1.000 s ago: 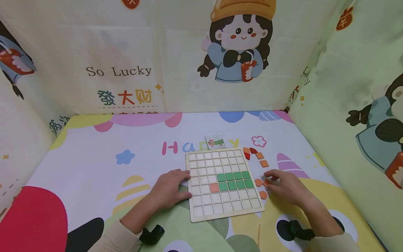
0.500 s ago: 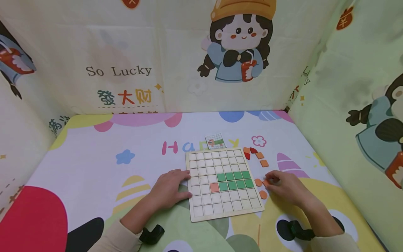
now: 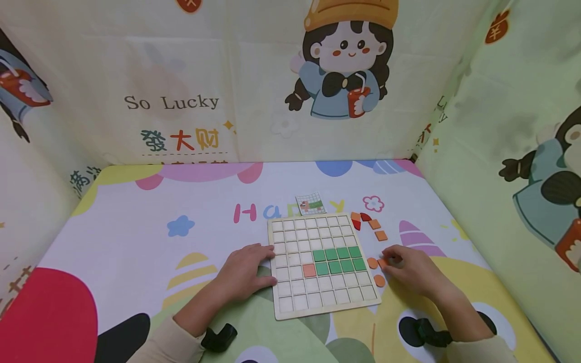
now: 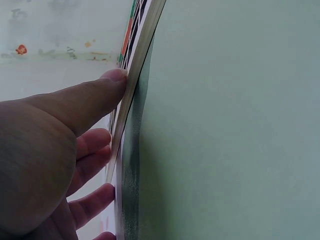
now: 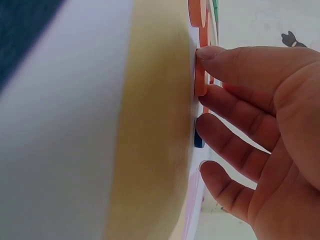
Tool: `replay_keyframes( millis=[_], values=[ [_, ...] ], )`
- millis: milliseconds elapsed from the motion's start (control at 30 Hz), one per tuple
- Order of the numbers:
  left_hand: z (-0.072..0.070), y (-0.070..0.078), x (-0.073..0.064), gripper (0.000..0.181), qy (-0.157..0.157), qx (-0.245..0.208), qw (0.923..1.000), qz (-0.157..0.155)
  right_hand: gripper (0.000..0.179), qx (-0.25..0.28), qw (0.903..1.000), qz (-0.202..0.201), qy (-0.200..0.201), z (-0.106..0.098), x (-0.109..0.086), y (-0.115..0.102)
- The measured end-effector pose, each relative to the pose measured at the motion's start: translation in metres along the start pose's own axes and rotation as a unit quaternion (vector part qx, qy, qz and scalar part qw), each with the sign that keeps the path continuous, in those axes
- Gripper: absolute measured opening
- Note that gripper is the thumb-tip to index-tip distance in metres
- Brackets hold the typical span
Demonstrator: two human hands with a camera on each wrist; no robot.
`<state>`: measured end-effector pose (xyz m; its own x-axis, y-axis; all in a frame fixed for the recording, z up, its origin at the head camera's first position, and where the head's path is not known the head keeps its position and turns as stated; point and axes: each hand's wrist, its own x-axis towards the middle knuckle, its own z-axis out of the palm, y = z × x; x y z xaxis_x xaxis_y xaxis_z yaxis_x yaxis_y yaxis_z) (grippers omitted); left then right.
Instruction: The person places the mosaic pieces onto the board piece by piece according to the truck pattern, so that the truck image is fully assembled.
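Note:
A pale wooden grid board (image 3: 327,311) lies flat on the table. Several green square tiles (image 3: 346,265) fill parts of two rows, with one salmon square tile (image 3: 309,270) at their left. My left hand (image 3: 242,269) touches the board's left edge, thumb and fingertips along its side. To the right of the board, my right hand (image 3: 415,270) pinches an orange tile (image 5: 200,75) between thumb and index finger, low at the table. Two orange discs (image 3: 379,281) lie between that hand and the board. A dark blue piece (image 5: 199,133) shows beside the middle fingertip in the right wrist view.
Behind the board lies a small pattern card (image 3: 310,203) with a gridded picture. Orange square tiles (image 3: 381,235) and dark red pieces (image 3: 365,217) lie past the board's upper right corner. A printed cloth (image 3: 127,227) covers the table, with cloth walls (image 3: 254,60) around.
My right thumb and index finger have closed in on the orange tile beside the discs. My left hand and the board have stayed where they were.

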<state>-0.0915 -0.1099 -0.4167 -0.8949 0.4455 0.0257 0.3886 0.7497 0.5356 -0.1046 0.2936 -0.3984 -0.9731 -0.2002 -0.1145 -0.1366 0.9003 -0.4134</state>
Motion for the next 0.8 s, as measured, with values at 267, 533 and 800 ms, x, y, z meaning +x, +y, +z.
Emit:
replay_keyframes(
  millis=[267,533,800],
  values=[
    [0.001,-0.001,0.001,0.051,-0.001,0.002,1.0000,-0.005,0.031,-0.012,0.9999,0.001,0.009,0.001,0.002,-0.001],
    [0.002,0.000,0.003,0.052,-0.004,0.003,0.9999,-0.012,0.034,-0.015,0.9998,0.010,0.012,-0.002,0.004,-0.005],
    [0.001,-0.001,0.002,0.052,-0.005,0.001,0.9999,-0.010,0.033,-0.010,0.9998,-0.011,0.013,-0.007,0.004,-0.015]
  ],
)
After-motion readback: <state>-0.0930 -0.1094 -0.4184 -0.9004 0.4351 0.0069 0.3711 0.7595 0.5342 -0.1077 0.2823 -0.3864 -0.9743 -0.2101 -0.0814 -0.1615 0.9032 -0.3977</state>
